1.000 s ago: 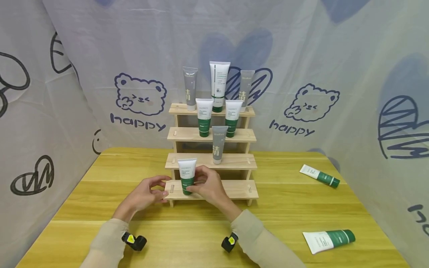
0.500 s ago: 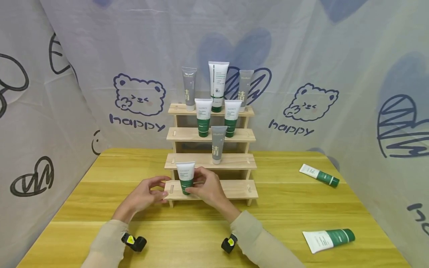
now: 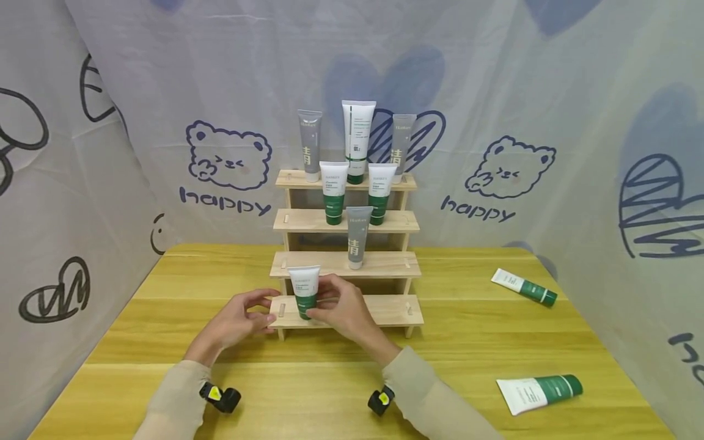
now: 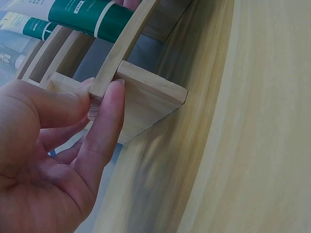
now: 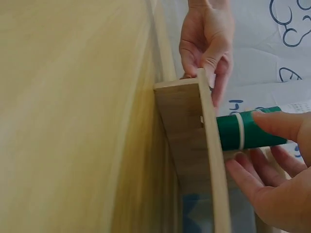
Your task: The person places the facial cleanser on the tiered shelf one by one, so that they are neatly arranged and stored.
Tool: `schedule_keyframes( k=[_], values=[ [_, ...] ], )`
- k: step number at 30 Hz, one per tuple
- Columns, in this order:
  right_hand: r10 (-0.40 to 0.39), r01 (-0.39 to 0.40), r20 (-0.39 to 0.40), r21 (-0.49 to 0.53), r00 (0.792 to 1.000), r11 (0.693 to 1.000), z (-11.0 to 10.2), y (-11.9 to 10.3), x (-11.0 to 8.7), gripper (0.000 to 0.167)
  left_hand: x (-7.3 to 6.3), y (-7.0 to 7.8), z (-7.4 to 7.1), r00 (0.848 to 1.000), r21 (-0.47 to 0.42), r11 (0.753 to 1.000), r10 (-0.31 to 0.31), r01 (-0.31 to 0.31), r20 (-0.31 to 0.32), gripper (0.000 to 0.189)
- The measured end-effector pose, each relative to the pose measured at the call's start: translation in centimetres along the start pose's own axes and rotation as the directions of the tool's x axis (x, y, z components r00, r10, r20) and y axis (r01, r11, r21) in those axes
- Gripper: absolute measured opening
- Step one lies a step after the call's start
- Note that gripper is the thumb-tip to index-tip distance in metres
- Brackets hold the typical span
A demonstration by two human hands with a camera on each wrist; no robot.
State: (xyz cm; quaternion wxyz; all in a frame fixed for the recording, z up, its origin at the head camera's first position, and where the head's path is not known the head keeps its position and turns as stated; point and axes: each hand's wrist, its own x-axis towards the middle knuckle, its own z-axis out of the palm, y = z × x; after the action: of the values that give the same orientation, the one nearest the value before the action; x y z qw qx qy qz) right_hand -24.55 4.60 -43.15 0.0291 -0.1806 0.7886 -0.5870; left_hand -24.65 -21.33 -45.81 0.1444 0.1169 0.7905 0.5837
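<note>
A white and green cosmetic tube [image 3: 304,291] stands cap down on the lowest step of a wooden tiered display stand [image 3: 379,310], near its left end. My right hand [image 3: 346,308] holds this tube from the right. In the right wrist view my thumb lies against its green part, with the other fingers [image 5: 250,167] on the opposite side. My left hand [image 3: 236,318] pinches the left end of the lowest step between thumb and fingertips [image 4: 115,92]. One grey tube [image 3: 359,238] stands on the step above.
Two white and green tubes [image 3: 334,192] stand on the third step. On the top step a tall white tube [image 3: 359,140] stands between two grey tubes [image 3: 310,146]. At the right, a slim tube [image 3: 524,287] and a larger tube [image 3: 540,394] lie on the wooden table [image 3: 440,354]. A printed cloth [image 3: 231,73] hangs behind.
The tube in my right hand has come down slightly onto the lowest step. My right wrist has shifted a little to the right. My left hand has stayed put.
</note>
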Motion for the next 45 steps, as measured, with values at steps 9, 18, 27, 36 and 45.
schedule_keyframes(
  k=[9, 18, 27, 36, 45],
  values=[
    [-0.029, 0.03, 0.052, -0.013, 0.998, 0.999, -3.4, -1.3, -1.3, 0.044, 0.1, 0.0, 0.1, 1.0, 0.009, 1.0, -0.005, 0.006, -0.014, 0.057],
    [-0.025, 0.045, 0.121, -0.166, 0.992, 0.985, -8.9, -2.4, -3.4, 0.04, 0.1, 0.1, 0.0, 1.0, 0.014, 1.0, 0.009, -0.009, 0.001, 0.056],
    [0.056, 0.005, 0.168, -0.342, 0.984, 0.94, -15.3, -3.1, -5.8, 0.034, 0.0, 0.1, -0.1, 1.0, 0.013, 1.0, 0.003, -0.003, -0.004, 0.056],
    [0.117, 0.0, 0.217, -0.476, 0.969, 0.879, -20.9, -3.0, -8.8, 0.027, 0.1, 0.3, 0.1, 1.0, 0.009, 1.0, 0.0, 0.0, -0.006, 0.056],
    [0.24, -0.06, 0.267, -0.541, 0.933, 0.839, -25.1, -1.9, -11.1, 0.03, 0.1, 0.1, 0.1, 1.0, 0.022, 1.0, -0.007, 0.008, -0.017, 0.054]
  ],
)
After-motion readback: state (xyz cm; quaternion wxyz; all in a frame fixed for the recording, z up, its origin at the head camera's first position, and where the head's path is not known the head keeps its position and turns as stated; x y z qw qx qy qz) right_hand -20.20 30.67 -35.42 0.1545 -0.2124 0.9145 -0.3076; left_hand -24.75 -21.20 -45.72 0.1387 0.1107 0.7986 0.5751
